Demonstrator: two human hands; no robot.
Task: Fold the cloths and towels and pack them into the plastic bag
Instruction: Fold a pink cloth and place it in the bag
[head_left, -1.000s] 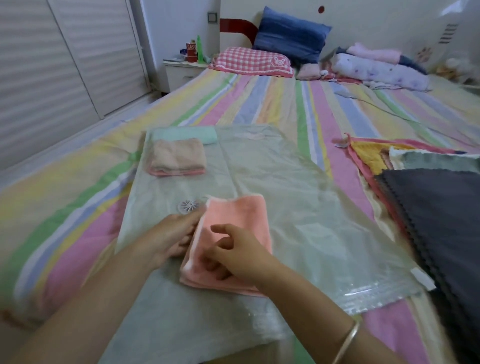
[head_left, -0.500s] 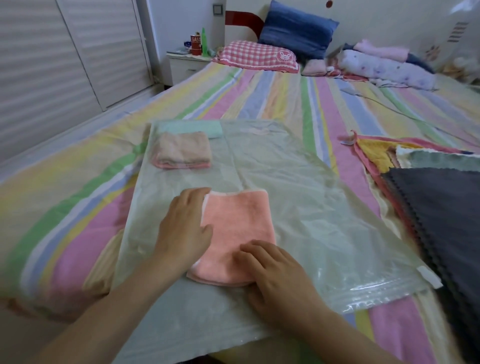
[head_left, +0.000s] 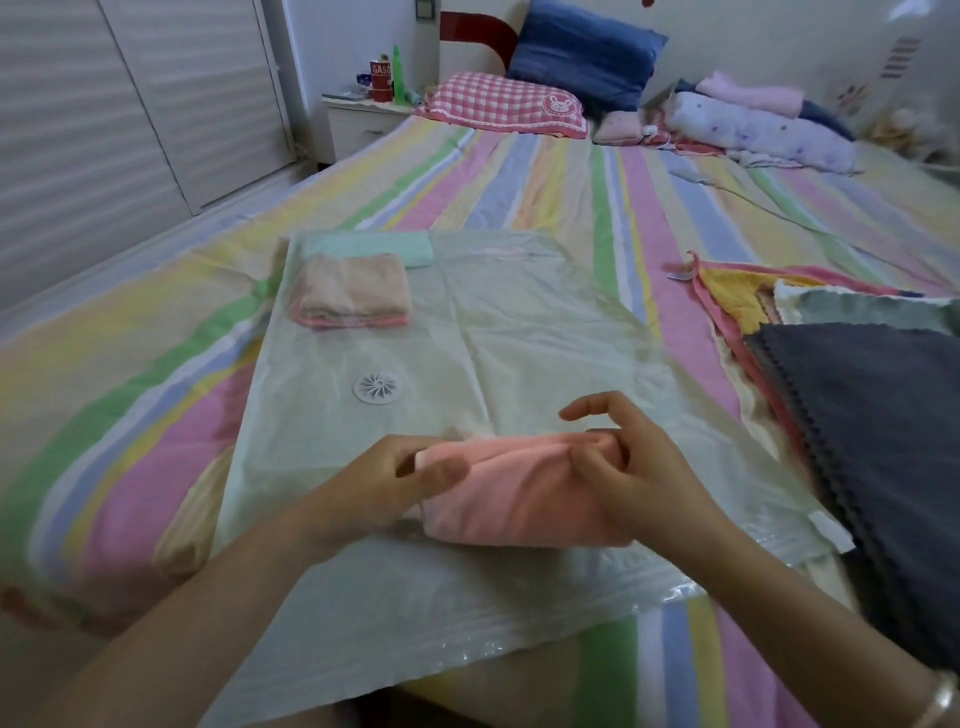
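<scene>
A folded salmon-pink cloth (head_left: 519, 493) lies on top of the clear plastic bag (head_left: 530, 332) near the bed's front edge. My left hand (head_left: 384, 488) grips its left end, thumb on top. My right hand (head_left: 628, 467) pinches its right end, index finger raised. The cloth's far edge is bunched up and lifted. Inside the bag's far left corner sit a folded beige-pink towel (head_left: 353, 291) and a mint cloth (head_left: 395, 247). A round white valve (head_left: 378, 387) shows in the bag.
A stack of unfolded cloths lies at the right: dark grey (head_left: 872, 415) on top, grey-green (head_left: 872, 309), yellow (head_left: 737, 296) and pink under it. Pillows (head_left: 504, 106) and bedding are at the bed's head. A nightstand (head_left: 358, 117) stands far left.
Both hands lay flat, pressing the pink cloth; now they grip its two ends and its far edge is folded toward me. The valve, covered before, is exposed.
</scene>
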